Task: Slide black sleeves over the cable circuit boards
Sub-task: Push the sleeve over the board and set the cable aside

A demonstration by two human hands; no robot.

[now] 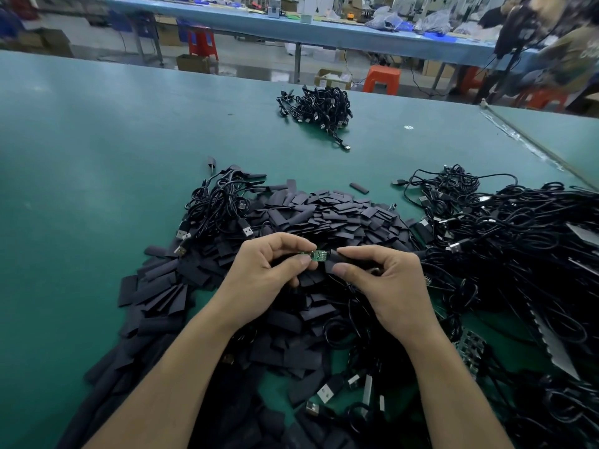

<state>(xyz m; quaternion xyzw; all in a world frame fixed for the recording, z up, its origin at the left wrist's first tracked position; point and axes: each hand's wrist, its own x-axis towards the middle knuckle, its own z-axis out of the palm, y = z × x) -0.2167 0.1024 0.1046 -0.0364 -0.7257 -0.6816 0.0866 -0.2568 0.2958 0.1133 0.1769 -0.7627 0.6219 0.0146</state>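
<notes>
1. Pinching the small green circuit board (317, 255) between thumb and forefinger, the left hand (265, 270) holds it roughly level above the heap, its free end pointing toward the other hand.
2. The right hand (385, 280) pinches a black sleeve (338, 257) between thumb and forefinger, with the sleeve's mouth right at the board's free end. Whether the tip is already inside cannot be told, since the two meet in a dark patch.
3. Both hang over the pile of loose sleeves (324, 212) on the green table (97, 140). A tangle of cables (518, 241) lies to the right, and a smaller bundle (316, 111) sits well apart at the far side.
4. The board looks light, thin and stiff. It is probably best held by its long edges near the cable end, which keeps fingers off the components and leaves the entering end bare. The joint where the cable meets the board is likely the weak spot, so bending there should be avoided.
5. The sleeve looks soft, flat and nearly weightless. Pressing its flat faces would likely close the mouth, while squeezing its two edges, back from the opening, should bow it open.
6. The fit is probably snug and the board's corners may snag, so a slight wiggle suits better than a hard push.
</notes>
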